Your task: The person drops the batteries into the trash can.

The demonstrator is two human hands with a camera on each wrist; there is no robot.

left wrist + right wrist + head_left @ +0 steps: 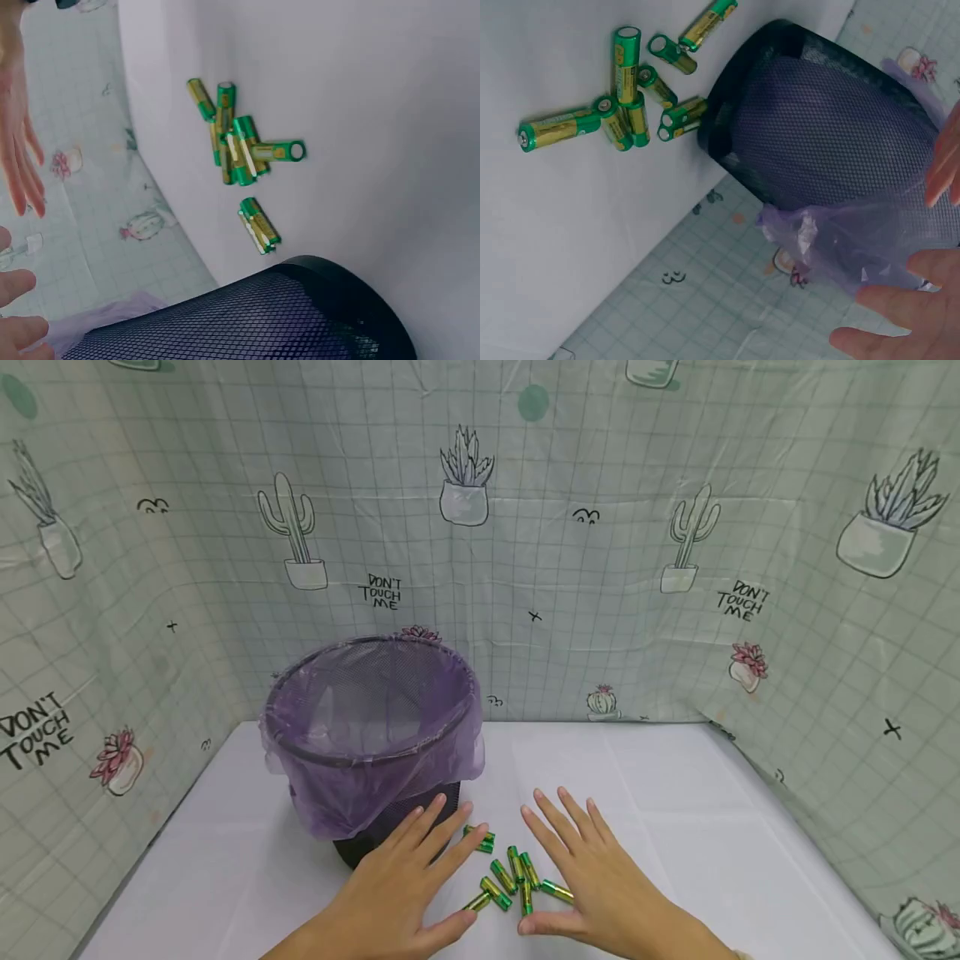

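Observation:
Both hands are held out with straight, spread fingers and nothing in them. My left hand (401, 885) is at the front of the black mesh bin, and my right hand (603, 885) is to the right of the batteries. Between them, several green and gold batteries (503, 877) lie loosely grouped on the white table. A pair of batteries (260, 225) lies side by side close to the bin's base in the left wrist view. The bin (817, 127) stands upright with a purple plastic liner (337, 793) folded over its rim. Fingers partly cover some batteries in the head view.
The white tabletop (637, 777) stretches back and right of the hands. Around it hangs a pale green grid-patterned sheet (570, 610) printed with cacti and potted plants, forming a back and two sides.

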